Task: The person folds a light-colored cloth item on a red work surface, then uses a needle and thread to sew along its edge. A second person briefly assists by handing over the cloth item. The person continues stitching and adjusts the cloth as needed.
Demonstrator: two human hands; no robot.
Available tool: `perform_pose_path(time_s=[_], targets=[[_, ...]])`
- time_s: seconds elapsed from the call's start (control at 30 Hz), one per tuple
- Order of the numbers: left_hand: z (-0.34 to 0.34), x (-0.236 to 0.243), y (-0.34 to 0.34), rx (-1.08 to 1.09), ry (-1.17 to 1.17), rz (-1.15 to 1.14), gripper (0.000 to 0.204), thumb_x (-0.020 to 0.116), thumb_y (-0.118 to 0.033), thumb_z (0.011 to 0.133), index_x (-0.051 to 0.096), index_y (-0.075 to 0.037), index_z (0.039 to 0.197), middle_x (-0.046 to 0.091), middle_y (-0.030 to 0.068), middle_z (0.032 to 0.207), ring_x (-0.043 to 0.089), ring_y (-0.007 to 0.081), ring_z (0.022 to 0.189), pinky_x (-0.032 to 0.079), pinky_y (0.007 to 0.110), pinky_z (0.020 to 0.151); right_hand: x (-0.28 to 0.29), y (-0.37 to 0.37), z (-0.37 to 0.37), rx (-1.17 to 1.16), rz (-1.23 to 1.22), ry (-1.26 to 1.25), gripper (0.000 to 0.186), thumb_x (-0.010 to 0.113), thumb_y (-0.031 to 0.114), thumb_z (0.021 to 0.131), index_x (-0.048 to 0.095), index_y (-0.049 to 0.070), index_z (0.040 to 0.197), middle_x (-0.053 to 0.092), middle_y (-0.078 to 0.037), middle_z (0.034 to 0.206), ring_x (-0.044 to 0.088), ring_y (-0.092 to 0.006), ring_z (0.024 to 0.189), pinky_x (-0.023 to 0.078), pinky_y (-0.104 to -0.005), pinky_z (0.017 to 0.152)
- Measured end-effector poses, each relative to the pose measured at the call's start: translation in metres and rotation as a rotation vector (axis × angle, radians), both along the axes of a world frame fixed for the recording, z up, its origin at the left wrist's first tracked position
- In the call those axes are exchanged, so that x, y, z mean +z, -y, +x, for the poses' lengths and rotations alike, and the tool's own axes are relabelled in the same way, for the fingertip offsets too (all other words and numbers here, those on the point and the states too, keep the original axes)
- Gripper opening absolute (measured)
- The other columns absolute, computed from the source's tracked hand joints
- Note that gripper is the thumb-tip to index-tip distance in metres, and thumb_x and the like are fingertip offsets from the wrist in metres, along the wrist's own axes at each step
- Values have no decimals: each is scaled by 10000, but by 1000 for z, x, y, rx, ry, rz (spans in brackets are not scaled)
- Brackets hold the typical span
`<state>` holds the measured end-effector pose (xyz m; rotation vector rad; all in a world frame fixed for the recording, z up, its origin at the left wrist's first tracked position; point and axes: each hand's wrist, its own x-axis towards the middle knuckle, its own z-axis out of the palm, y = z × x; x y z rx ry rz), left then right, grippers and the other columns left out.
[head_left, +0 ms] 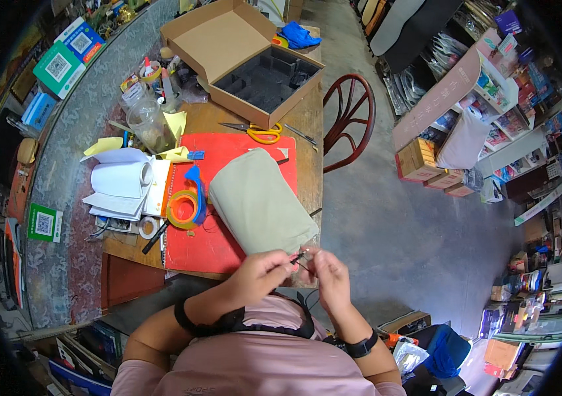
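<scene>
1. Between the fingertips of the two hands, just in front of the body, is a thin dark piece (299, 257), too small to identify.
2. Left hand (264, 272): thumb and fingers pinched together on that piece. Right hand (331, 276): fingers curled close beside it; whether they grip it, I can't tell.
3. Light pinches and forearms braced against the body should help fine moves; keeping the piece clear of the cloth bundle (258, 198) seems wise.
4. Just beyond the hands, that bundle lies on a red mat (185, 254) on a wooden table (308, 173).
5. Farther beyond: scissors (264, 134), open box (231, 30).
6. Right of the hands: floor (390, 221), chair (366, 125), crowded shelves.
</scene>
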<state>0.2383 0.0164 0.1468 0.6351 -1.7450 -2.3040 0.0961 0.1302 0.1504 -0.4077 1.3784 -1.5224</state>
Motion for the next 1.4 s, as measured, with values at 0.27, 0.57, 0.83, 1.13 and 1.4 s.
perform_pose_path(time_s=[0.27, 0.57, 0.83, 1.13, 1.4], targets=[[8, 10, 17, -73, 104, -114, 101, 540, -88, 889, 559, -17, 819, 465, -28, 697, 428, 43, 631, 349, 207, 551, -17, -33, -2, -151, -6, -69, 50, 608, 57, 856, 644, 29, 833, 583, 16, 691, 401, -54, 530, 321, -204, 480], [16, 1, 54, -3, 11, -445, 82, 564, -67, 847, 567, 2, 801, 512, 60, 747, 473, 141, 660, 380, 265, 595, -8, -44, 11, 15, -52, 1, 130, 644, 118, 842, 608, 8, 782, 629, -54, 734, 451, -61, 548, 365, -211, 485], [21, 0, 75, -282, -157, -503, 123, 543, -95, 873, 565, 7, 808, 533, 73, 757, 545, 195, 734, 426, 316, 665, -24, -34, 6, -409, 110, 99, 118, 618, 97, 842, 592, 9, 768, 544, -16, 622, 386, -66, 483, 303, -206, 440], [25, -28, 103, -86, -72, 140, 86, 472, -58, 919, 508, 9, 878, 585, 104, 902, 590, 184, 928, 481, 291, 787, -4, -50, 16, -438, -406, 359, 148, 594, 114, 843, 582, -4, 755, 438, -8, 537, 333, -68, 443, 278, -238, 396], [20, -24, 124, -63, -168, 84, 91, 439, -72, 938, 476, -25, 870, 571, 117, 965, 575, 173, 891, 470, 278, 761, -61, -84, 28, -208, 384, -307, 103, 584, 98, 839, 624, 3, 832, 584, -17, 642, 512, -133, 550, 425, -259, 518]])
